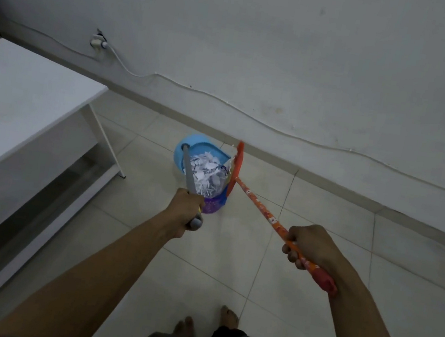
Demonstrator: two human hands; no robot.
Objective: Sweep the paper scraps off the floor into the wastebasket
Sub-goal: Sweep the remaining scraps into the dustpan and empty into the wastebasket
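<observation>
Paper scraps sit heaped in the blue dustpan, which I hold tipped over the purple wastebasket on the tiled floor. My left hand is wrapped tight round the dustpan's grey handle. My right hand is curled round the orange broom handle, near its red end. The broom head stands on edge beside the pile, at the pan's right side. I judge this to be the emptying step: the sweeping looks done, and no loose scraps show on the tiles. Next I would need to tilt the pan steeper and slowly, using the broom head to guard the open side, so that the light scraps slide into the basket and do not flutter past its narrow mouth.
</observation>
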